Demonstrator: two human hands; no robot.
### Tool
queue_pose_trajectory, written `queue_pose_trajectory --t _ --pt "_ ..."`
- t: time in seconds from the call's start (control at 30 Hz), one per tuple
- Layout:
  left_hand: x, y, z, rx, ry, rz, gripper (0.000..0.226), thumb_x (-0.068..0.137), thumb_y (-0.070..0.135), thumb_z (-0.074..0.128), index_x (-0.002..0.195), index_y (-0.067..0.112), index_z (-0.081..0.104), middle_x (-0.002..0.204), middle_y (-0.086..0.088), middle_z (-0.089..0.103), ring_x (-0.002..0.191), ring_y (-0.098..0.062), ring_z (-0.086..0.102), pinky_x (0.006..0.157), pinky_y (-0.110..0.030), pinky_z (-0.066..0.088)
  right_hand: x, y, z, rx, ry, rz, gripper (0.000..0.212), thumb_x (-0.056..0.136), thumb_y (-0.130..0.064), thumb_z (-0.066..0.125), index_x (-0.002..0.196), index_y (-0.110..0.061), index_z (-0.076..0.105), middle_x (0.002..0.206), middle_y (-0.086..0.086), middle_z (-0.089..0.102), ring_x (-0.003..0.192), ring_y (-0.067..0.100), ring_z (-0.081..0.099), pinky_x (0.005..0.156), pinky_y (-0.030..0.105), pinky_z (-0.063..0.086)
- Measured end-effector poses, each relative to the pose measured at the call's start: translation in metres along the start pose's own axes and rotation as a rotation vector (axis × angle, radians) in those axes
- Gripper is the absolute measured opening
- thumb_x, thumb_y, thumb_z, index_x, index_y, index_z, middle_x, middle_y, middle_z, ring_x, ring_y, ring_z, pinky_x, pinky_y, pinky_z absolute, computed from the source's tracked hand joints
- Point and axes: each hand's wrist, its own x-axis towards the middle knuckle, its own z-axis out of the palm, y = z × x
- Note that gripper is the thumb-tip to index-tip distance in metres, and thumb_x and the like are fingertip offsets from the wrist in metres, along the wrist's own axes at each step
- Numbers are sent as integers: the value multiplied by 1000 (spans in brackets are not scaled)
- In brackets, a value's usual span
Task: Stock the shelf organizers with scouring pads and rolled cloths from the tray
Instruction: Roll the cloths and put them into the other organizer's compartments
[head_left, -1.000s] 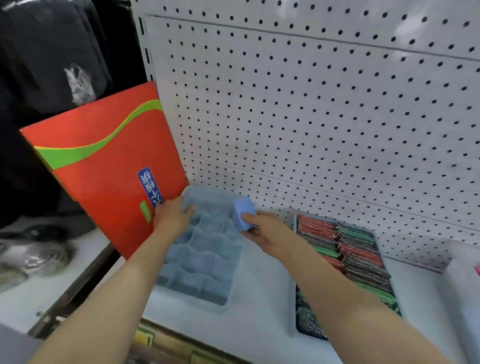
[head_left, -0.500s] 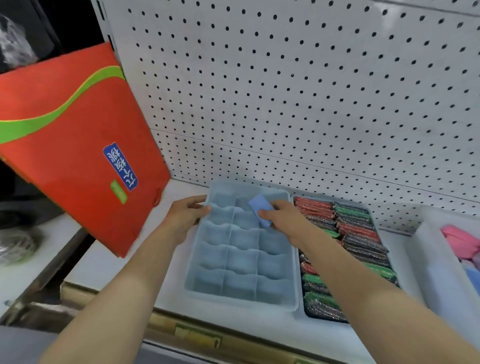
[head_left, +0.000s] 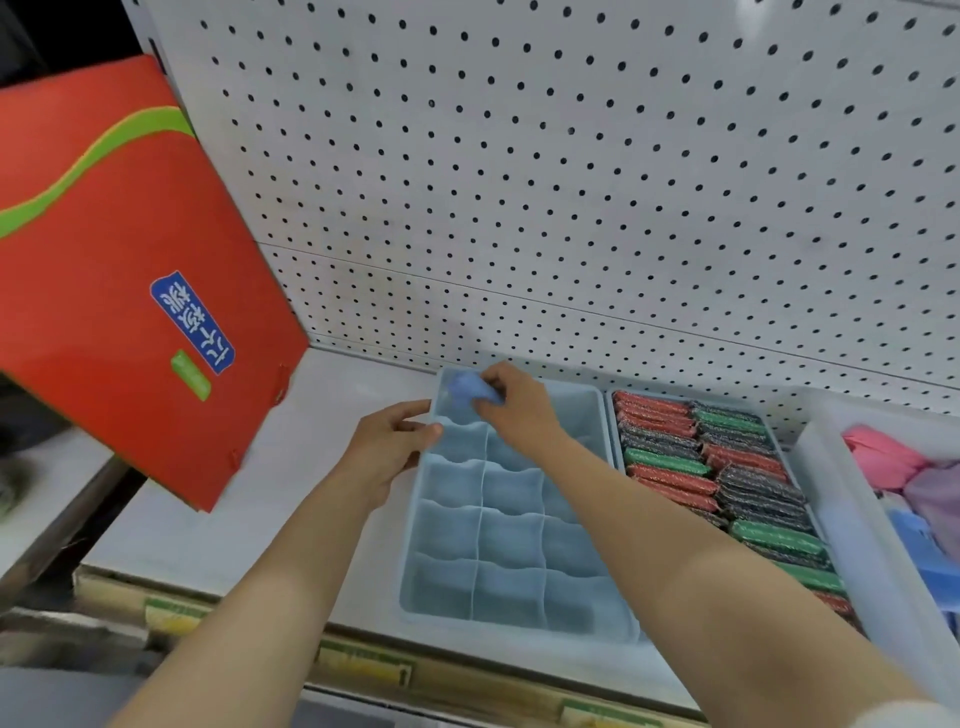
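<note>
The right hand (head_left: 519, 410) pinches a small pale-blue rolled cloth (head_left: 464, 389) over the far-left cell of the blue organizer (head_left: 511, 525); its shape looks soft, though blurred. The left hand (head_left: 387, 447) curls on the organizer's left rim, thumb over the edge.

Bright, even light, soft shadows; wide-angle bending and blur toward edges.

Matt blue plastic organizer (head_left: 514, 540); soft blue cloth (head_left: 467, 391) pinched at right hand (head_left: 519, 410) fingertips; glittery scouring pads (head_left: 727, 467); matt white perforated metal backboard (head_left: 571, 182); glossy red card box (head_left: 104, 260).
</note>
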Motion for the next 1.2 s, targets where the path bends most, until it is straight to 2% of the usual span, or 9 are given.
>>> queue_pose_trajectory --t 0.2,0.33,0.4,0.5,0.57,0.7,0.83,0.97,1.2 --pt "-2 4 -6 22 -7 5 35 85 3 73 115 22 68 96 -15 66 87 -26 64 96 -46 54 11 -3 18 -474 -38 -88 21 87 -18 57 106 -21 66 95 10 66 96 27 57 64 29 36" --pt "-4 9 -8 38 -13 17 32 86 2 72 106 26 69 106 -24 68 88 -28 64 94 -47 56 21 -17 20 -648 -134 -99 23 86 -12 56 102 -22 69 95 8 68 93 29 63 64 29 38" --pt "-3 10 -10 32 -24 27 32 87 1 71 106 26 71 108 -25 69 86 -27 66 91 -45 57 26 -20 21 -681 -161 -101 16 86 -19 59 98 -22 69 91 4 67 95 27 63 65 29 40" --pt "1 11 -13 24 -31 19 35 87 1 70 115 21 70 98 -17 71 81 -23 67 86 -38 59 25 -21 25 -799 -111 -185 17 89 -31 59 98 -21 70 73 -2 46 108 21 52 72 28 38" --pt "2 12 -14 17 -32 14 35 87 2 70 116 21 68 95 -12 70 79 -21 67 80 -32 60 25 -22 29 -885 -73 -244 16 92 -26 59 100 -20 71 67 -3 34 110 21 50 73 28 35" --pt "4 14 -19 21 -27 11 34 87 2 71 114 23 68 93 -10 69 78 -20 66 71 -27 58 31 -29 37 -858 -135 -194 18 89 -9 56 102 -13 67 84 7 57 98 29 62 64 29 34" --pt "9 14 -28 7 -27 10 36 86 -1 71 115 21 69 84 -7 66 72 -18 63 69 -26 57 37 -29 42 -703 -194 -109 20 86 -12 57 102 -16 69 95 9 68 91 31 63 62 28 36" --pt "13 17 -35 19 -25 8 37 86 -1 71 116 20 69 81 -6 65 72 -18 63 66 -24 55 46 -32 48 -634 -222 -57 20 83 -15 61 100 -19 71 91 7 69 88 30 64 63 28 43" --pt "11 24 -38 36 18 12 31 87 0 69 109 23 68 87 -6 70 71 -16 65 59 -23 54 50 -52 58 -609 -307 56 15 89 -20 51 84 -11 62 78 6 55 77 28 52 63 28 37"
